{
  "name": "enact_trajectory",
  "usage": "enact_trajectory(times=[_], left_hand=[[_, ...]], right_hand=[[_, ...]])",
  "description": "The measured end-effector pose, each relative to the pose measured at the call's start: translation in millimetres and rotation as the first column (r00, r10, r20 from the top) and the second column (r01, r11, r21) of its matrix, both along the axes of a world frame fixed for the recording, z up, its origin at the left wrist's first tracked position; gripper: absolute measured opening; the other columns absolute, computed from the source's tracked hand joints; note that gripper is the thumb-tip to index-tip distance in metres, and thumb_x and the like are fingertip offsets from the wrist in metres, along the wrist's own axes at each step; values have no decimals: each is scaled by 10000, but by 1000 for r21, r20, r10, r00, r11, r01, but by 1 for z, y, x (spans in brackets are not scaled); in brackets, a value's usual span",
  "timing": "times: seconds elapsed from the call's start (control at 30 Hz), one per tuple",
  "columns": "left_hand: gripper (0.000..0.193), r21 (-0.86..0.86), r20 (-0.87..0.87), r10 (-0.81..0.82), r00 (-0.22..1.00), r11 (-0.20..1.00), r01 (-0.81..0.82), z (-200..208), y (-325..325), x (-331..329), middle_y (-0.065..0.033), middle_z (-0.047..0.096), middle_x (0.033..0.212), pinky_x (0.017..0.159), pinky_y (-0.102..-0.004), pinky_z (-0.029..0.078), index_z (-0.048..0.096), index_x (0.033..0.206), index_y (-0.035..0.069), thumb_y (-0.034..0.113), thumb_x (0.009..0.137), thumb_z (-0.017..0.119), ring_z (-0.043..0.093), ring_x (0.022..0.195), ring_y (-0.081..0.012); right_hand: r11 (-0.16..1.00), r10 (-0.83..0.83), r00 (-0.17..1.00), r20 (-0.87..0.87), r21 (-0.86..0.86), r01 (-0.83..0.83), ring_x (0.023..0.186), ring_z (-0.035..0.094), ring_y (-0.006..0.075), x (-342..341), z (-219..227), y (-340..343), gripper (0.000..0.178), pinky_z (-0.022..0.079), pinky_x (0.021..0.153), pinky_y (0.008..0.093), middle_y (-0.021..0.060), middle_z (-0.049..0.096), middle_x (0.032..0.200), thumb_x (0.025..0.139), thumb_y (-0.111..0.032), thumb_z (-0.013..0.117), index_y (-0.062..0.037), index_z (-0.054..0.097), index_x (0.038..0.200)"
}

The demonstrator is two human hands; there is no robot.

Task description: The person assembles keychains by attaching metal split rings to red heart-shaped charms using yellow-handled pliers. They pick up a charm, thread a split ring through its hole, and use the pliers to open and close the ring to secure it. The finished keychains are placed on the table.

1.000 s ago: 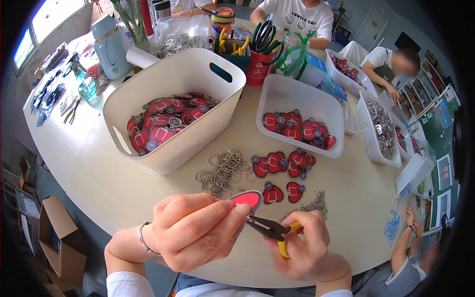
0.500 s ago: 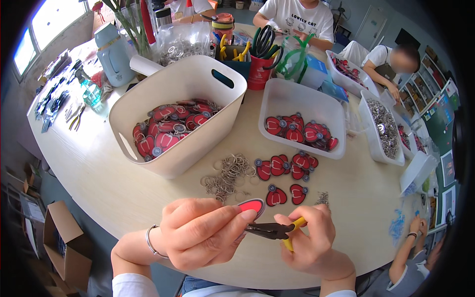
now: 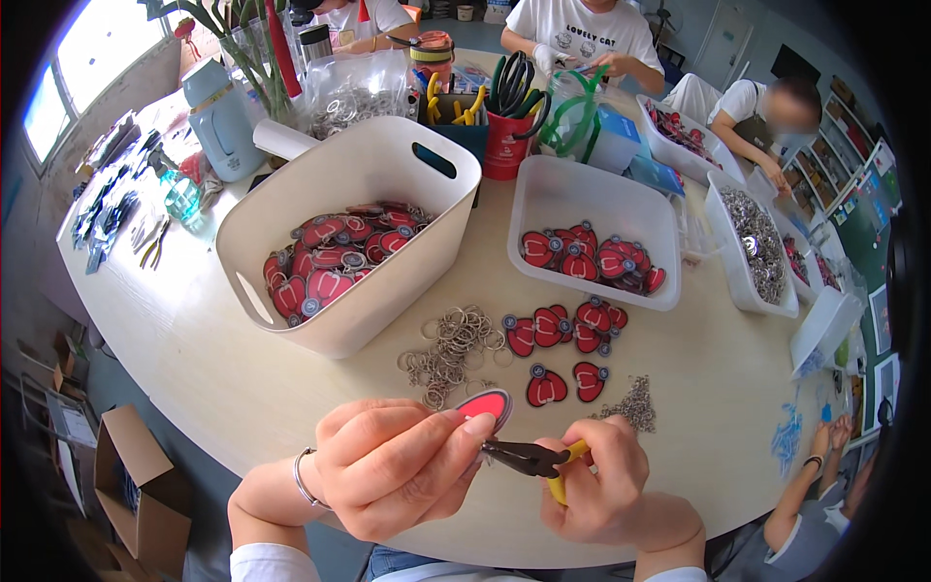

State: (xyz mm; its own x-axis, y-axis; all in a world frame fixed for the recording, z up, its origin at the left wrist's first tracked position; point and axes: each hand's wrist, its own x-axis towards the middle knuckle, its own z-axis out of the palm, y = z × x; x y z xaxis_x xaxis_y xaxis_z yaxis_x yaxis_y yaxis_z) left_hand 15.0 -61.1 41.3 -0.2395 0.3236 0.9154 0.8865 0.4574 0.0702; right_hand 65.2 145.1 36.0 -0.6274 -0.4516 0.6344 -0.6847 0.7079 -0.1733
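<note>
Pinched in my left hand [image 3: 393, 466] is a red charm [image 3: 488, 405] with a dark rim, tilted on edge. My right hand [image 3: 601, 477] is closed round the yellow handles of pliers [image 3: 524, 457]. Their dark jaws reach to my left fingertips at the charm's lower end; whatever lies between the tips is too small to make out. Just beyond my hands lie loose red charms [image 3: 547, 386] and a heap of silver key rings [image 3: 454, 339]. A small pile of metal links [image 3: 635, 407] lies past my right hand.
A deep white bin [image 3: 364, 315] with charms stands at the left, and a translucent tray [image 3: 601, 292] with more at the right. Behind them are a red cup [image 3: 504, 145] of tools and a blue flask [image 3: 225, 131]. A tray of metal parts [image 3: 752, 242] is farther right. Other people sit around.
The pliers have rolled in my right hand, their jaws staying at the charm. My right hand has dropped slightly, showing more of the small link pile. The view has shifted slightly.
</note>
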Motion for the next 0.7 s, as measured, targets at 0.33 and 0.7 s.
enact_trajectory(times=[0.33,0.7], left_hand=[[363,-98,78,-62,995,993,69,2,-7,-1,-70,577,950,612,-277,507,659,1024,-13,-46,667,603,577,731,-208],[352,-114,65,-52,997,992,59,2,-7,0,-70,586,951,628,-290,512,673,1003,-8,-41,658,612,582,732,-217]], right_hand=[[998,-33,995,-92,53,38,548,426,187,-11,9,6,101,337,428,278,91,479,777,687,-50,704,5,621,705],[997,13,998,-61,78,-8,534,414,186,-9,9,11,256,339,418,284,91,459,743,705,-42,718,-10,496,580]])
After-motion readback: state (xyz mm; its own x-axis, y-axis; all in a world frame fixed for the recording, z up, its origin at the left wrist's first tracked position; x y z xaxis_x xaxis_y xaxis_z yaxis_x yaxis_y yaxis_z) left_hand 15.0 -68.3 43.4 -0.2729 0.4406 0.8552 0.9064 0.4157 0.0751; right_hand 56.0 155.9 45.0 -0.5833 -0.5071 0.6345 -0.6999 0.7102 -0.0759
